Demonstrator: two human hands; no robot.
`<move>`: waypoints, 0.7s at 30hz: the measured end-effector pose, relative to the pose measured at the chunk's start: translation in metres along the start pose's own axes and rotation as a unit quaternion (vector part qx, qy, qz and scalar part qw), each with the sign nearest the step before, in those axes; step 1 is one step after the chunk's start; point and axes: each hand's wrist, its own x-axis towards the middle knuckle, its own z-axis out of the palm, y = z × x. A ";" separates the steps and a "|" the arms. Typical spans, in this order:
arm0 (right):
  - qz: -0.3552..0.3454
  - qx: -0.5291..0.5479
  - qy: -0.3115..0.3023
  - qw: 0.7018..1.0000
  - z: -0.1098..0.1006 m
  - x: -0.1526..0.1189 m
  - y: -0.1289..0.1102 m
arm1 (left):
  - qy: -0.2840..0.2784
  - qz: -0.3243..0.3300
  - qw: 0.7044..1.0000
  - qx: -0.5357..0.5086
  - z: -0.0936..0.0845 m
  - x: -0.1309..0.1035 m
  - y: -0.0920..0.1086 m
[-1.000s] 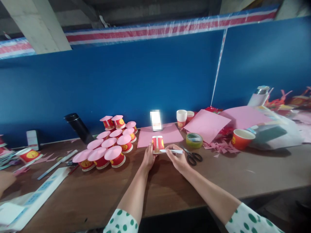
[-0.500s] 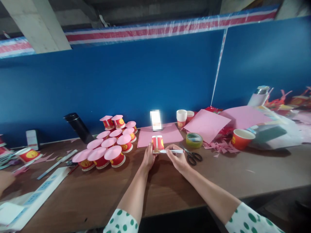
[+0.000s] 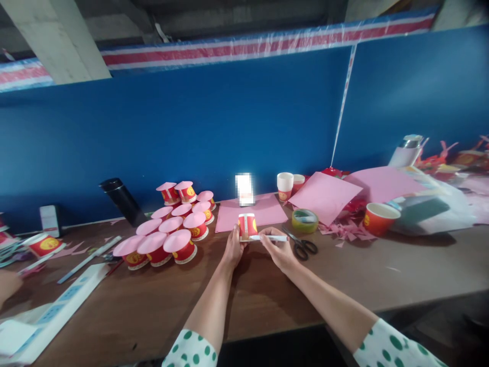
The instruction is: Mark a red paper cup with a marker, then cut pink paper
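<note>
In the middle of the head view, my left hand is closed around the left side of a red paper cup with yellow print and a pale vertical strip. My right hand pinches a white pen, held level, its left end at the lower part of the cup. Behind the cup lie pink paper sheets. Black-handled scissors rest on the table just right of my right hand, beside a roll of yellow-green tape.
Several red cups with pink paper discs stand left. A black flask leans behind them. At far left are a power strip and another person's hand. A cup lies tilted right, near pink scraps. A blue panel stands behind.
Almost nothing differs. Both hands keep their hold on the cup and the pen, and the view has shifted very slightly.
</note>
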 end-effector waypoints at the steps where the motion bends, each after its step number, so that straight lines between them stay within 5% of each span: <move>1: -0.003 -0.001 -0.003 1.000 0.000 0.000 -0.001 | -0.002 0.001 1.000 0.002 0.000 0.000 0.000; 21: 0.002 0.015 0.016 1.000 0.000 0.000 0.002 | -0.010 0.003 1.000 0.013 0.004 -0.003 0.006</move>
